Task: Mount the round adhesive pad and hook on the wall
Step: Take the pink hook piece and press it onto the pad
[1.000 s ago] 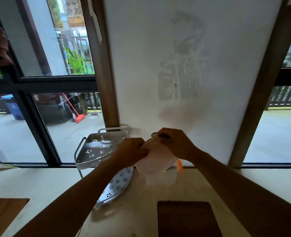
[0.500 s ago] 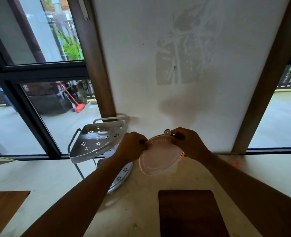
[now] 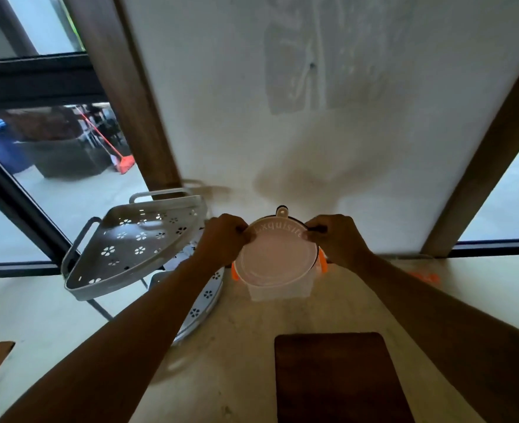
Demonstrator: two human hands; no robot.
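A round translucent adhesive pad [image 3: 275,257] with raised lettering along its top edge and a small tab on top is held flat toward me, low in front of the white wall [image 3: 313,132]. My left hand [image 3: 224,239] pinches its left edge. My right hand [image 3: 337,239] pinches its right edge. A dark rim shows behind the pad. I see no separate hook. The wall carries a grey residue patch [image 3: 328,56] with a small hole higher up.
A clear plastic box with orange clips [image 3: 278,290] stands on the pale counter [image 3: 239,346] under the pad. A grey perforated corner shelf rack [image 3: 130,242] stands to the left. A dark wooden board [image 3: 340,377] lies near me. Windows flank the wall.
The view has tilted downward, so the wall patch sits higher in frame. Both hands stay on the pad, which has turned to face me more squarely over the box.
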